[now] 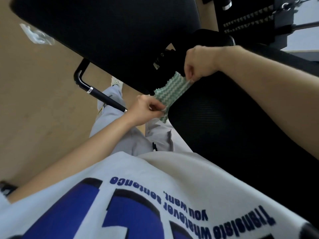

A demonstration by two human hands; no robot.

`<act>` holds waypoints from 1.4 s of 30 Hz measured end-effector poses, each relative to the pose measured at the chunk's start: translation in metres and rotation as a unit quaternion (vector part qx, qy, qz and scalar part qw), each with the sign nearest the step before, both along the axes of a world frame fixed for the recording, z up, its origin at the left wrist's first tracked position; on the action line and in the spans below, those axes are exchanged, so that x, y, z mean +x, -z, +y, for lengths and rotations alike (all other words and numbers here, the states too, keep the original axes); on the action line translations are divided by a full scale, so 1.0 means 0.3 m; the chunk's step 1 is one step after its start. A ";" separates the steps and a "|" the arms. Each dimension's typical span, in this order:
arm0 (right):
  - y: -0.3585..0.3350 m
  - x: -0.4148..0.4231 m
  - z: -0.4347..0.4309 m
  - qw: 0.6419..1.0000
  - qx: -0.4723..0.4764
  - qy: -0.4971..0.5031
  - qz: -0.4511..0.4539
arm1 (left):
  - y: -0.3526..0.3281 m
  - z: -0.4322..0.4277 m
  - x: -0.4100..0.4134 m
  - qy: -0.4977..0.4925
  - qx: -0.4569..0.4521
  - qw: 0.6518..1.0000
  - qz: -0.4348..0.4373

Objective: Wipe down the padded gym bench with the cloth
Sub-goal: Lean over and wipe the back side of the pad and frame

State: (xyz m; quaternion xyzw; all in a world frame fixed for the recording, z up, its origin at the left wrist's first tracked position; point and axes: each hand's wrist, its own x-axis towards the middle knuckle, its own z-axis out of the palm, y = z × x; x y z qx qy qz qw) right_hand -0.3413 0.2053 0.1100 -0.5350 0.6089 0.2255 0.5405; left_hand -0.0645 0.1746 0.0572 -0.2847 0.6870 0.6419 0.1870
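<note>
White tee (pixel 172 195) reads "Translate whatever sentence you want." L hand (pixel 146 111) & R hand (pixel 198 63) each pinch an edge of green-white cloth (pixel 170 94), stretched over gap betw black bench pads (pixel 224 126); floor (pixel 34 100) open at left.

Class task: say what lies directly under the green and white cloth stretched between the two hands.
The cloth spans the gap between the two black bench pads; grey trousers show below. What it covers stays hidden.

Head cam, steep downward, close over bench pad (pixel 224 118).
</note>
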 end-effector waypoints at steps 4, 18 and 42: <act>-0.029 -0.128 0.021 0.998 -0.001 0.035 0.052 | 0.004 -0.003 -0.105 -0.035 -0.012 0.998 0.050; -0.101 -0.444 0.104 0.952 0.041 0.060 0.297 | 0.030 -0.010 -0.621 -0.001 -0.033 0.995 0.096; -0.040 -0.468 0.124 0.912 -0.023 0.338 0.232 | 0.078 -0.087 -0.850 0.082 0.077 0.994 0.001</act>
